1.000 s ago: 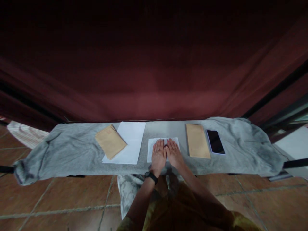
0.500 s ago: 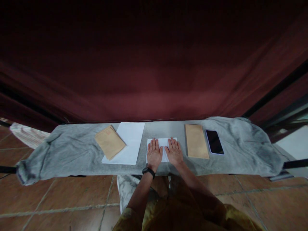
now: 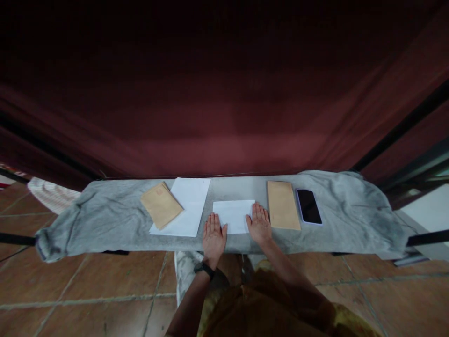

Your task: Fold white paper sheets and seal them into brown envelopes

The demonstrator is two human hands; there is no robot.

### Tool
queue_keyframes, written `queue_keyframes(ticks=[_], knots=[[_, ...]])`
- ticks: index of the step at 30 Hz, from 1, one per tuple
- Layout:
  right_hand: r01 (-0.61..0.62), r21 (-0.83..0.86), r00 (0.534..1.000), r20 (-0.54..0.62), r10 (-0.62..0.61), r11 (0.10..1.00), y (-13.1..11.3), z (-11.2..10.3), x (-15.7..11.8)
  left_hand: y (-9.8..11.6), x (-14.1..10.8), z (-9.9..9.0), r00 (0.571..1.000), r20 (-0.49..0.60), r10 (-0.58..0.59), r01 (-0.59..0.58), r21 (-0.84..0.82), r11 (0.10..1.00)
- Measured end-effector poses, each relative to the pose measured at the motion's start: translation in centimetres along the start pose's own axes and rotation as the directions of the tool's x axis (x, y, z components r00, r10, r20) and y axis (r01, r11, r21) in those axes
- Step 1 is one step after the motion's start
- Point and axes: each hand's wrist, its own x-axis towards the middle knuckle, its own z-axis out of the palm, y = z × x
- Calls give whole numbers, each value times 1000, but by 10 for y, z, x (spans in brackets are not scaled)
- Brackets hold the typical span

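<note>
Neither of our hands clenches anything: the left hand (image 3: pixel 213 239) and the right hand (image 3: pixel 260 225) lie palm down, released, with fingers stretched out flat. Between them is the white paper (image 3: pixel 233 217), which looks folded, and we touch it at its two short ends, each thumb reaching in over it. Its long axis runs crosswise, from one hand to the other, so neither hand is clearly the nearer; most of it spreads just ahead of our thumbs, flat on the grey cloth (image 3: pixel 236 189).

Just beyond our right fingers, close by but apart from them, we have a tan envelope stack (image 3: pixel 284 206), its long side pointing away from us. Farther out on that side rests a phone (image 3: pixel 309 206), dark screen up. Out past our left fingers, across a strip of cloth, lie larger white sheets (image 3: pixel 192 201), and slanted over their outer part is a fanned pile of tan envelopes (image 3: pixel 161 206) with a small reddish mark on top. These envelopes are the only likely containers we see; whether anything is inside them, we cannot tell. Behind our left hand, a dark watch (image 3: pixel 205 268) circles the wrist.
</note>
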Motion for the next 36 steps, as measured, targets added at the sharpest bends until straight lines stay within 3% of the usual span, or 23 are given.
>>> queue_keyframes(ticks=[8, 20, 36], knots=[[-24, 8, 999, 48, 24, 1000, -1, -2, 1, 0, -1, 1, 999, -32, 0, 0, 0, 1000], [-25, 14, 999, 21, 24, 1000, -2, 0, 0, 0, -2, 1, 1000, -25, 5, -5, -1, 1000], [-41, 10, 996, 78, 40, 999, -5, -7, 2, 1, 0, -1, 999, 36, -16, 15, 23, 1000]])
